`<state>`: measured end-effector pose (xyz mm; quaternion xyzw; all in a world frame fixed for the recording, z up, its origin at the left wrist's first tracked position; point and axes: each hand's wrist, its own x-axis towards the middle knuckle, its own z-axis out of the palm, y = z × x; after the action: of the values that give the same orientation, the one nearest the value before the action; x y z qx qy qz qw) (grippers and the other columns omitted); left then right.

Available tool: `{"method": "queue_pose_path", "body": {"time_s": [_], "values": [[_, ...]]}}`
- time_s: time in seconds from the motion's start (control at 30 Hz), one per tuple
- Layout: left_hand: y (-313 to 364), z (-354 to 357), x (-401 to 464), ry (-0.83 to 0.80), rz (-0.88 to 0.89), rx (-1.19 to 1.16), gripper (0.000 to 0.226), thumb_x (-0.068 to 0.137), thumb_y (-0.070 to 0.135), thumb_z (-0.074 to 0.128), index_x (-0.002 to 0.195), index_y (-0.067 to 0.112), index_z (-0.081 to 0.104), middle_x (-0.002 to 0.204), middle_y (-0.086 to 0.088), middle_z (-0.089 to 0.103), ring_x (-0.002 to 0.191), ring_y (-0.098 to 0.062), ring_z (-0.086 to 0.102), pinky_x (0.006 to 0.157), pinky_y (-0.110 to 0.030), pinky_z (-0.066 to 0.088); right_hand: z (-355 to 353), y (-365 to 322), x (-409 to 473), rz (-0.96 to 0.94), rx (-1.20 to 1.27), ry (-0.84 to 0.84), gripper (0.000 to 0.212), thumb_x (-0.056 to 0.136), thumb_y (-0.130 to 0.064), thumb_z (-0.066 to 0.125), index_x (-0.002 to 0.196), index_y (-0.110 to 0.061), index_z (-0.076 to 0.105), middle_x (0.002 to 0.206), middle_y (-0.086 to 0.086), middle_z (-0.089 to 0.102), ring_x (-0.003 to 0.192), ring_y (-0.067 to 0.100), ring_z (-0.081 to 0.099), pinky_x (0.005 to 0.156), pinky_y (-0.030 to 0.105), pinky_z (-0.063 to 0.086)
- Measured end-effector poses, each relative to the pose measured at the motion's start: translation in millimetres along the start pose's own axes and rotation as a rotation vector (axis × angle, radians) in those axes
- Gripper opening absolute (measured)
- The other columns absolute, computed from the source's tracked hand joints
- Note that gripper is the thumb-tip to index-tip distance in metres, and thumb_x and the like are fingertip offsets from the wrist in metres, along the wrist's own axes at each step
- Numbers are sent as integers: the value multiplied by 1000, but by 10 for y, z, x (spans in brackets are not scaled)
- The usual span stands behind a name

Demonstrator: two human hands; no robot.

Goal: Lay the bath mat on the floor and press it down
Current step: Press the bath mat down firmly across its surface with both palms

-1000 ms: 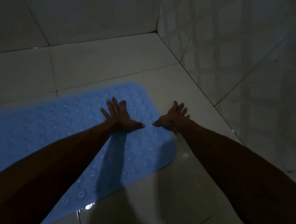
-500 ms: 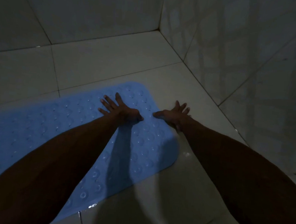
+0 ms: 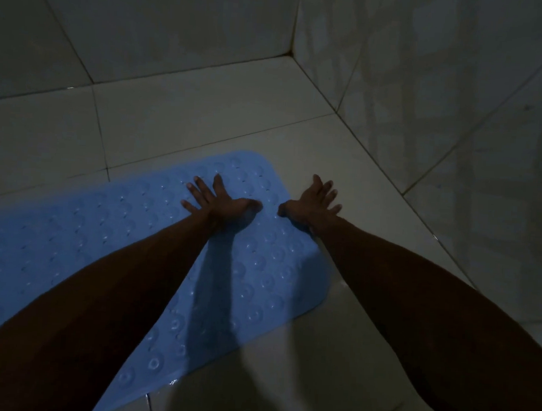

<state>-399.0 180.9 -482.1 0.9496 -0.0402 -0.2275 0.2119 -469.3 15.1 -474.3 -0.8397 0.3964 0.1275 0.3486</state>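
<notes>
Open floor [image 3: 180, 122]: bare tiles run from the far edge of the blue bath mat [image 3: 73, 242] to the back wall [image 3: 147, 26]. Right side: tiled wall [image 3: 457, 105] rises near the mat's rounded end, leaving a narrow strip of floor. Corner where both walls meet closes the far right. Near floor, below the mat: bare tiles, shadowed.

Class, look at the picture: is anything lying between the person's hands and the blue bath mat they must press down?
Nothing visible: the left hand lies flat on the bath mat, and the right hand straddles its far edge.
</notes>
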Motion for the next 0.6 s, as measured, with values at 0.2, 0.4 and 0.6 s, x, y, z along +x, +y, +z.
{"method": "queue_pose_path", "body": {"time_s": [0.2,0.4,0.6], "values": [[47,194,-48,202,-16,-21,114,69,72,62,154,24,1,158,-17,-20,143,-37,-23,111,-62,-13,-17,3,30,13,-16,-60,128,67,-38,77,154,-14,-15,155,15,-34,143,34,-31,115,57,-17],[35,45,86,37,-57,-63,107,76,65,63,153,26,0,158,-13,-23,142,-35,-25,111,-61,-14,-22,-16,39,18,42,-70,125,69,-45,74,155,-16,-12,156,13,-34,143,34,-31,114,58,-16],[171,-33,131,82,-121,-48,108,71,57,69,152,33,0,152,-20,-32,138,-40,-33,108,-64,-18,13,-52,25,40,8,-40,130,70,-66,71,154,-16,-15,156,11,-35,143,32,-32,114,58,-18]]}}
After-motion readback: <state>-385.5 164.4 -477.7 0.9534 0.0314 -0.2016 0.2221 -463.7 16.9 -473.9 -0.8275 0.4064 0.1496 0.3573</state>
